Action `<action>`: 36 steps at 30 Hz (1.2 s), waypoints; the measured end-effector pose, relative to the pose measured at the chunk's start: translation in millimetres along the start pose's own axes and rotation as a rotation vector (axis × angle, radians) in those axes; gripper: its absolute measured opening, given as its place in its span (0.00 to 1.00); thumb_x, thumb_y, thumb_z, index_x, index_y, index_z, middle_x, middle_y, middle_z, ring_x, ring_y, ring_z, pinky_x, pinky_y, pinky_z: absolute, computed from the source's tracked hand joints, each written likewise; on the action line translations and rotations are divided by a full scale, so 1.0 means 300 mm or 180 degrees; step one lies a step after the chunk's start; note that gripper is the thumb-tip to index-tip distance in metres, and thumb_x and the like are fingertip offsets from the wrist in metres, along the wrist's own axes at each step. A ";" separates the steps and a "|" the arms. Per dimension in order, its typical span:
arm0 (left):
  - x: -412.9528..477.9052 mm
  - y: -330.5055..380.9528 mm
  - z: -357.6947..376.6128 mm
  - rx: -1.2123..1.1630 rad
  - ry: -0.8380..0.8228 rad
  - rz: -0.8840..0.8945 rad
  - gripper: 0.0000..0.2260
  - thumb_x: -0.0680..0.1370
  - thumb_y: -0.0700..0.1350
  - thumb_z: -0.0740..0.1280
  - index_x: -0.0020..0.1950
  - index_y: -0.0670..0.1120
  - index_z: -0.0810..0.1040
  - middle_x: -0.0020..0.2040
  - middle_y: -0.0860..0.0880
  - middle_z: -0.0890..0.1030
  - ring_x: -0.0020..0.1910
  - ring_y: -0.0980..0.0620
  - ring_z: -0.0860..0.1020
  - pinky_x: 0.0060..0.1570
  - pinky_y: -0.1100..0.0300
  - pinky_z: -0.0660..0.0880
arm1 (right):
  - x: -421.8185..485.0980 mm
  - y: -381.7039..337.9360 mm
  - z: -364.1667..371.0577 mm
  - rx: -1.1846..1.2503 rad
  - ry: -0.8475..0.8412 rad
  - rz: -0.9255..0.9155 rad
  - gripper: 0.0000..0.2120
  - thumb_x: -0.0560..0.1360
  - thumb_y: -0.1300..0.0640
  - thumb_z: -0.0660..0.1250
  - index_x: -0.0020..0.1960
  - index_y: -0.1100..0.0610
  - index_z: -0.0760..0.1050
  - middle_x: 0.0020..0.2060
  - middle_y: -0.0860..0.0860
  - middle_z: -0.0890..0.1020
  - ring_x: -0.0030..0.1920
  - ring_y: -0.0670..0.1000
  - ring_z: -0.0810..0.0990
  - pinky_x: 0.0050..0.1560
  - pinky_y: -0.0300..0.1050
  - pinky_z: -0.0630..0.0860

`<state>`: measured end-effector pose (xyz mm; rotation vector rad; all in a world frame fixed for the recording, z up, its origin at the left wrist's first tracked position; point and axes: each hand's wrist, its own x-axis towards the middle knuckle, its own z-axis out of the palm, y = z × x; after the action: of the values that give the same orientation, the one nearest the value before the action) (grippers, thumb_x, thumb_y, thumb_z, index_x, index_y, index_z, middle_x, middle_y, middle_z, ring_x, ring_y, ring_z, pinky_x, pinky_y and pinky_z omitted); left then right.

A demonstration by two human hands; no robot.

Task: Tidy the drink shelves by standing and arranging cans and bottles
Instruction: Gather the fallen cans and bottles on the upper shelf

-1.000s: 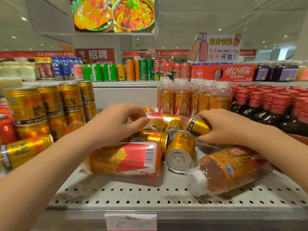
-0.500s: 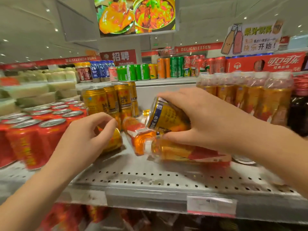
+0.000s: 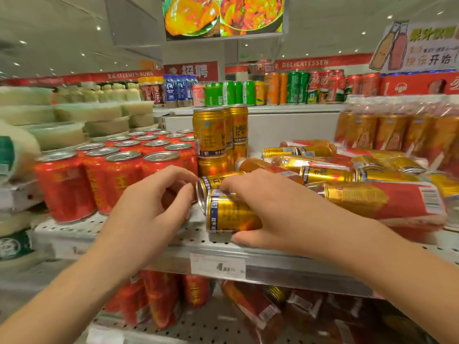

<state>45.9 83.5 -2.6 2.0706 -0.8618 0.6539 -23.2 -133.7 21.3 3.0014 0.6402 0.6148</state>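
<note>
— Two gold cans at the front of the shelf (image 3: 173, 235), both on their sides?

— Yes. The front gold can (image 3: 231, 216) lies on the perforated metal near the edge, its blue-banded end to the left. The rear gold can (image 3: 221, 180) lies just behind it, silver end facing left.

— Which hand has what?

— The right hand (image 3: 270, 209) is wrapped over the front gold can. Its fingers curl across the top and the thumb is at the near side, so the can sits inside the grip with only its left part showing.

— And the left hand?

— The left hand (image 3: 154, 209) is just left of both cans with its fingers curled. Forefinger and thumb are close to the rear gold can's silver end, but I cannot tell whether they pinch the rim or stop short of it.

— What stands around them?

— Upright red cans (image 3: 119, 175) stand in rows to the left of the left hand. Stacked gold cans (image 3: 211, 135) stand upright behind the hands. To the right, bottles (image 3: 382, 199) and toppled gold cans (image 3: 327, 175) lie in a heap. A price tag (image 3: 218, 268) hangs on the shelf edge below the front gold can.
</note>
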 end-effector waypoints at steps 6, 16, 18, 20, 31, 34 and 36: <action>-0.013 0.004 0.017 0.0049 -0.0468 0.0636 0.13 0.81 0.59 0.64 0.64 0.60 0.75 0.61 0.61 0.76 0.46 0.58 0.80 0.42 0.64 0.75 | -0.011 -0.010 0.030 0.0030 0.0192 0.0137 0.33 0.75 0.39 0.69 0.76 0.45 0.63 0.68 0.47 0.71 0.65 0.50 0.69 0.62 0.50 0.74; -0.007 0.020 0.005 0.0761 -0.0834 0.0640 0.23 0.74 0.74 0.58 0.65 0.66 0.71 0.62 0.68 0.71 0.39 0.61 0.80 0.36 0.56 0.79 | -0.107 0.053 0.022 0.0200 0.0524 0.0419 0.34 0.76 0.38 0.66 0.78 0.48 0.61 0.69 0.44 0.71 0.68 0.44 0.66 0.69 0.43 0.67; -0.013 0.027 0.001 0.0805 -0.0838 0.0566 0.24 0.74 0.74 0.57 0.65 0.66 0.70 0.62 0.68 0.71 0.38 0.62 0.80 0.34 0.56 0.79 | -0.121 0.061 0.013 0.0160 0.0573 0.0469 0.30 0.78 0.40 0.66 0.76 0.47 0.64 0.67 0.44 0.72 0.67 0.45 0.67 0.68 0.41 0.67; -0.018 0.036 0.008 0.0930 -0.0821 0.0546 0.24 0.74 0.74 0.56 0.65 0.65 0.70 0.61 0.67 0.70 0.37 0.62 0.79 0.30 0.56 0.79 | -0.135 0.068 0.001 0.0165 0.0656 0.0563 0.24 0.79 0.42 0.65 0.73 0.48 0.69 0.64 0.45 0.74 0.65 0.46 0.70 0.65 0.41 0.68; 0.098 0.295 0.174 0.0496 -0.0104 0.1119 0.13 0.80 0.62 0.61 0.59 0.58 0.77 0.52 0.61 0.73 0.38 0.61 0.74 0.31 0.58 0.71 | -0.434 0.370 -0.212 -0.0213 0.0965 0.1514 0.20 0.80 0.44 0.61 0.69 0.49 0.73 0.62 0.45 0.77 0.64 0.45 0.72 0.66 0.48 0.71; 0.150 0.429 0.290 0.0407 -0.0229 0.1311 0.11 0.80 0.60 0.62 0.56 0.57 0.78 0.49 0.60 0.75 0.36 0.59 0.74 0.32 0.55 0.73 | -0.566 0.494 -0.274 -0.0345 0.0883 0.1755 0.18 0.79 0.44 0.63 0.67 0.49 0.75 0.58 0.45 0.78 0.59 0.46 0.74 0.61 0.45 0.71; 0.182 0.518 0.380 0.0440 -0.0389 0.1423 0.11 0.80 0.60 0.61 0.55 0.57 0.77 0.47 0.60 0.75 0.37 0.57 0.74 0.36 0.53 0.75 | -0.653 0.569 -0.298 -0.0379 0.0865 0.1854 0.16 0.79 0.45 0.64 0.64 0.49 0.77 0.54 0.46 0.79 0.55 0.47 0.76 0.57 0.42 0.70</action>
<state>-19.1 -100.2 43.1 2.0696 -1.4073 0.8469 -155.0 -373.5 46.0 2.9953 -0.2909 1.0438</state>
